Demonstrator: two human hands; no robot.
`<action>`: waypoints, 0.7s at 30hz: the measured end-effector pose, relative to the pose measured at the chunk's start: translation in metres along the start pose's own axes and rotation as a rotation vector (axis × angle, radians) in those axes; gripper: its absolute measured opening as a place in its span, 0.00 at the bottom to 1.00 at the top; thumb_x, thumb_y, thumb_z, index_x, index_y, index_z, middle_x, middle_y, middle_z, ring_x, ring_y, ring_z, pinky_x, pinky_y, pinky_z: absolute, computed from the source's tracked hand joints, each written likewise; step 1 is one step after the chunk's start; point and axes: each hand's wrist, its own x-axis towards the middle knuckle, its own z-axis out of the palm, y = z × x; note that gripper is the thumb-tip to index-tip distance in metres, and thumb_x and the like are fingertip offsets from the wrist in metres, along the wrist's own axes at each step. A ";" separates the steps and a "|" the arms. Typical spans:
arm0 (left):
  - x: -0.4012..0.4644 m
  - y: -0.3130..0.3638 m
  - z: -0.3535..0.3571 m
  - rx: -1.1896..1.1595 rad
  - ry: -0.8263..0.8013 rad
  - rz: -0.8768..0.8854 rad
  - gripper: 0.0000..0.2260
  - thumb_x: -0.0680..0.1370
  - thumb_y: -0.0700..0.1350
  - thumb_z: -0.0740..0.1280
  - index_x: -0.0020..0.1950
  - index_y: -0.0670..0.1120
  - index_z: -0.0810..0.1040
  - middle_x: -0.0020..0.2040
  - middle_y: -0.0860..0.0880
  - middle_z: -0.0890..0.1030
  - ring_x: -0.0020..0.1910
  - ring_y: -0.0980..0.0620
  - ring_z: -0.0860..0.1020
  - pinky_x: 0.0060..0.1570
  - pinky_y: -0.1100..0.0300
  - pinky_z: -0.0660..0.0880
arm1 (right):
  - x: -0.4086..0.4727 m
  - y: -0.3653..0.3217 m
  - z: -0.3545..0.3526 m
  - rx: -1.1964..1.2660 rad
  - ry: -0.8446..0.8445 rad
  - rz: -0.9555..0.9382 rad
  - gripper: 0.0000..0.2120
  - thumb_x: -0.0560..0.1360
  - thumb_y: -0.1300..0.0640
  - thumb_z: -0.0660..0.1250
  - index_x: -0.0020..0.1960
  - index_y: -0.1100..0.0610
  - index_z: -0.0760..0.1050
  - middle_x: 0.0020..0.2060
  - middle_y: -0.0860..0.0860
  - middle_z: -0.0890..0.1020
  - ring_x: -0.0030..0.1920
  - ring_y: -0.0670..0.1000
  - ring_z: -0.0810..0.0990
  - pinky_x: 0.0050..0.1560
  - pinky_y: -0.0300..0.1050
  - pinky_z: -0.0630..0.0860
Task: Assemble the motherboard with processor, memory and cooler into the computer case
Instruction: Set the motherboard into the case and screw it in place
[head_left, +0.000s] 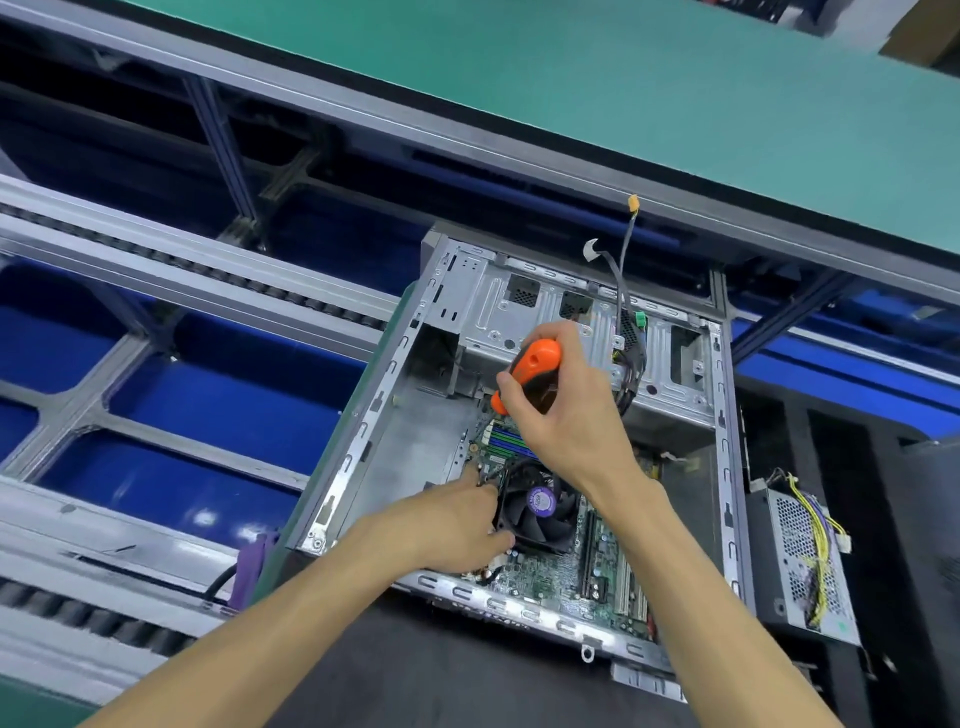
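Observation:
An open metal computer case (363, 447) lies on its side on a dark mat. Inside it sits the green motherboard (550, 577) with blue memory slots (506, 441) and a black cooler fan (540, 512) with a purple hub. My right hand (566, 410) grips an orange-handled screwdriver (535, 364), held upright above the board's far left corner. My left hand (457, 525) rests on the board at the cooler's left edge, fingertips touching near the fan frame. The screwdriver's tip is hidden behind my right hand.
A power supply (800, 561) with yellow wires stands right of the case. Loose cables (628, 312) rise from the case's drive bay. Blue bins (218, 405) under a roller conveyor frame lie to the left. A green belt (623, 83) runs across the back.

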 end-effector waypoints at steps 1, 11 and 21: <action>0.000 0.000 0.000 -0.001 0.001 0.000 0.26 0.82 0.58 0.57 0.73 0.42 0.64 0.80 0.38 0.48 0.76 0.42 0.62 0.69 0.49 0.65 | 0.001 0.001 0.001 -0.011 -0.005 -0.006 0.16 0.78 0.49 0.70 0.56 0.45 0.63 0.33 0.47 0.77 0.32 0.50 0.77 0.33 0.49 0.74; -0.002 0.001 -0.001 0.016 0.002 0.005 0.27 0.82 0.58 0.57 0.74 0.42 0.63 0.80 0.35 0.47 0.72 0.36 0.67 0.70 0.47 0.66 | 0.004 0.013 0.013 -0.054 -0.062 -0.019 0.16 0.78 0.48 0.69 0.56 0.44 0.62 0.32 0.47 0.76 0.32 0.49 0.76 0.31 0.43 0.72; -0.002 0.000 0.001 0.025 0.009 0.007 0.29 0.82 0.59 0.57 0.77 0.42 0.61 0.80 0.34 0.46 0.75 0.35 0.61 0.72 0.47 0.63 | 0.006 0.015 0.015 -0.069 -0.071 -0.014 0.15 0.78 0.48 0.69 0.57 0.45 0.63 0.33 0.45 0.76 0.32 0.48 0.76 0.30 0.39 0.70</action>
